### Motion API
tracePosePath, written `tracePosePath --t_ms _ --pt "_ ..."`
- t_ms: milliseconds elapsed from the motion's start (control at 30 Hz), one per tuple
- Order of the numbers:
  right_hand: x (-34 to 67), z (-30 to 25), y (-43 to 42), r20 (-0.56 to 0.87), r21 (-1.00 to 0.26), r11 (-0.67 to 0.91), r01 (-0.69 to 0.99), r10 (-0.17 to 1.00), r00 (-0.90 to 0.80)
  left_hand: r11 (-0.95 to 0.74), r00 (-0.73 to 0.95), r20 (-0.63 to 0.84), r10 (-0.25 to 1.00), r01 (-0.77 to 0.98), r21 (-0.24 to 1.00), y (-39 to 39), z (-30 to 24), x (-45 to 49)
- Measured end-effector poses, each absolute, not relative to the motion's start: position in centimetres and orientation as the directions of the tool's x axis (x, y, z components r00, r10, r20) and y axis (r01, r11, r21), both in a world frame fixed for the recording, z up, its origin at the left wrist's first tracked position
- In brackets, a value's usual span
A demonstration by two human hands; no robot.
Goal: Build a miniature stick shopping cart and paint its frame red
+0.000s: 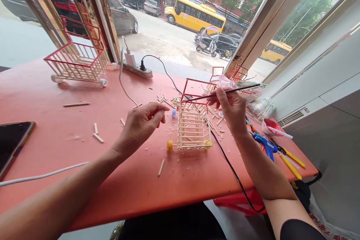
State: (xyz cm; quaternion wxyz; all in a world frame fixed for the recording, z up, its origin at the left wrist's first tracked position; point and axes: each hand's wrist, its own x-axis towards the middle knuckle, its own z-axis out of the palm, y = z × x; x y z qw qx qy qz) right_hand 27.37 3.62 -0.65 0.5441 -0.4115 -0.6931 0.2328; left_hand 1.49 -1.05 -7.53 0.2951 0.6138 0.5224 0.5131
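A small cart built of wooden sticks, with a red-painted top rim and yellow wheels, stands on the red table. My right hand is closed on a thin paintbrush whose tip rests at the cart's red rim. My left hand hovers left of the cart, thumb and fingers pinched together; what they hold, if anything, is too small to make out.
A finished stick cart stands at the back left. A phone lies at the left edge, a white cable beside it. A power strip, blue glue gun, yellow-handled pliers, paint dish and scattered stick offcuts lie around.
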Motion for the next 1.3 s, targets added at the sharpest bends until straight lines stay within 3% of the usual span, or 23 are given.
tracePosePath --t_ms 1300 --pt "26.3 1.7 2.6 0.625 -0.610 0.670 0.424 0.735 -0.263 -0.226 -0.081 0.276 0.958 0.384 0.895 -0.9 -8.3 1.3"
